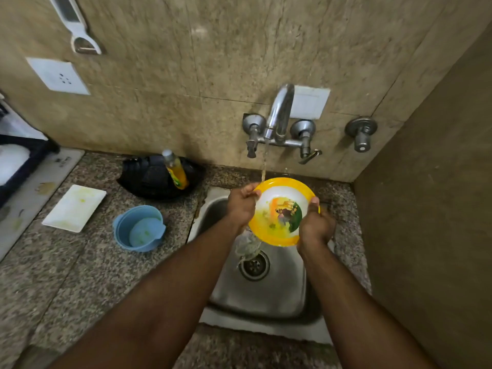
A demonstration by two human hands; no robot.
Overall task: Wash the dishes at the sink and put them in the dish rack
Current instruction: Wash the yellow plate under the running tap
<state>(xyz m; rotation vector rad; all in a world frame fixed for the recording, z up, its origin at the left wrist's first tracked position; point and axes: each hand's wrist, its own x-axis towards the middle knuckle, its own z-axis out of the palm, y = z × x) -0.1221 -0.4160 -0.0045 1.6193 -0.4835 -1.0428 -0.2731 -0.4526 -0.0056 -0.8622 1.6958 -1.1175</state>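
Note:
A yellow-rimmed plate [277,198] with a white centre and a coloured picture is held tilted over the steel sink [282,288]. My left hand [241,206] grips its left rim and my right hand [315,226] grips its right rim. Water runs from the tap [279,113] onto the plate's upper left edge and streams off its lower edge toward the drain [254,266]. On the counter to the left stand a blue cup [138,227] and a white rectangular plate [74,207], both with greenish smears.
A black tray [149,179] with a yellow soap bottle [175,170] sits against the wall behind the counter. A dark rack [18,161] shows at the far left edge. A wall closes the right side. A peeler [80,35] hangs above a socket.

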